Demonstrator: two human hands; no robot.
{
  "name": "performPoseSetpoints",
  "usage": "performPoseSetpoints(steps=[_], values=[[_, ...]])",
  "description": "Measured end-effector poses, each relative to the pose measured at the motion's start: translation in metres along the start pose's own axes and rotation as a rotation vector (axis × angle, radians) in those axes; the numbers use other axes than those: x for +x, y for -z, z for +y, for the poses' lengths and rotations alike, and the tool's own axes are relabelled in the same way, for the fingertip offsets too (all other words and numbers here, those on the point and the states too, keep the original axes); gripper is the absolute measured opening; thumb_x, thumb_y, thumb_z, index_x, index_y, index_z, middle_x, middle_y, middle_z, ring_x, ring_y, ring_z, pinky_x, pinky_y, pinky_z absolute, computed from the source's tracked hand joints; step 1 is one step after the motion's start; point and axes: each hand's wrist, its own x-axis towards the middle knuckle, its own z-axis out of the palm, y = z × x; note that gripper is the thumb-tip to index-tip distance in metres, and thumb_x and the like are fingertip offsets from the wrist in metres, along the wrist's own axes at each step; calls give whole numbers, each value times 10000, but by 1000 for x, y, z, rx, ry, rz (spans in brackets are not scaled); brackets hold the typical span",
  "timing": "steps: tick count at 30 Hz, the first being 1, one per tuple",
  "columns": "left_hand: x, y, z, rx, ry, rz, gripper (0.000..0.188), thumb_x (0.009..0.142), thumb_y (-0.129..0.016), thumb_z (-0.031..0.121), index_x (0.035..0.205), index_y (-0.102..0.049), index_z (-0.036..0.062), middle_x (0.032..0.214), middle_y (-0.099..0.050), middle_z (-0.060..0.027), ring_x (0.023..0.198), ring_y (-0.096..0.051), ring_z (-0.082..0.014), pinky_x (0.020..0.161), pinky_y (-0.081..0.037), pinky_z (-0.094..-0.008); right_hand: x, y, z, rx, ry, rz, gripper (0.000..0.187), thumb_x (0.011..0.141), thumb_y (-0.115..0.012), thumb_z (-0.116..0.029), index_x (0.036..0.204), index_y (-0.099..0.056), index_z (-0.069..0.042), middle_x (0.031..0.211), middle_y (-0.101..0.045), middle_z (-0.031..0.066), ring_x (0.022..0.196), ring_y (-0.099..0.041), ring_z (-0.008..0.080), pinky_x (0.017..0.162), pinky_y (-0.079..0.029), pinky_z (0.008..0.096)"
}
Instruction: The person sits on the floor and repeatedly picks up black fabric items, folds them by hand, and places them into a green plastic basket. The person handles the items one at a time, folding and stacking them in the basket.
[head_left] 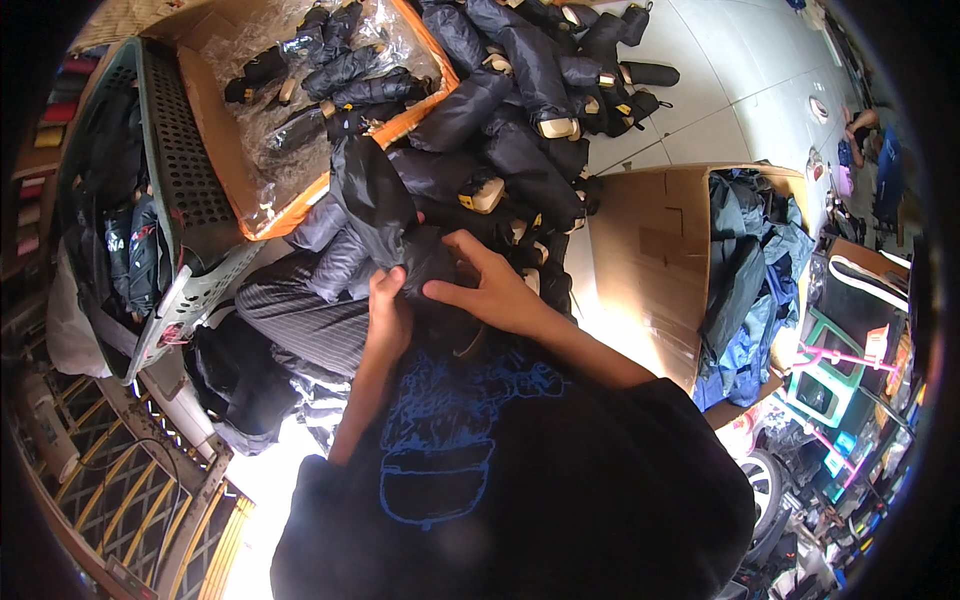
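Close in front of my chest, both hands work on a black fabric sleeve (372, 190), whose long end stretches away over the pile. My left hand (388, 305) pinches its near end, thumb up. From the other side, my right hand (492, 287) grips the same bunched cloth with thumb and forefinger; its other fingers are partly hidden. Just beyond lies a heap of rolled black bundles (520, 65), which look like folded umbrellas in sleeves, several with beige ends. Whether anything is inside the held sleeve cannot be seen.
Far left, an open cardboard box (215, 140) with orange tape holds black bundles and clear plastic. A perforated plastic basket (185, 150) beside it holds dark items. At right stands a cardboard box (645, 270) full of dark blue cloth (755, 270). White floor tiles (740, 50) lie beyond.
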Motion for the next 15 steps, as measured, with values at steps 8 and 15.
performPoseSetpoints(steps=[8, 15], values=[[-1, -18, 15, -73, -149, 34, 607, 844, -534, 336, 1318, -473, -38, 1298, -552, -136, 1219, -502, -237, 1072, -327, -361, 0, -8, -18, -340, 116, 188, 493, 764, -803, -310, 1012, -497, -14, 836, -584, 100, 710, -539, 104, 596, -444, 293], [-7, -30, 18, -15, -57, 112, 417, 934, -533, 241, 1247, -523, -34, 1189, -613, -145, 1060, -607, -227, 950, -473, -363, -8, -7, -26, -666, 397, 237, 467, 765, -785, -348, 955, -533, -3, 882, -567, 120, 700, -575, 253, 616, -467, 353]])
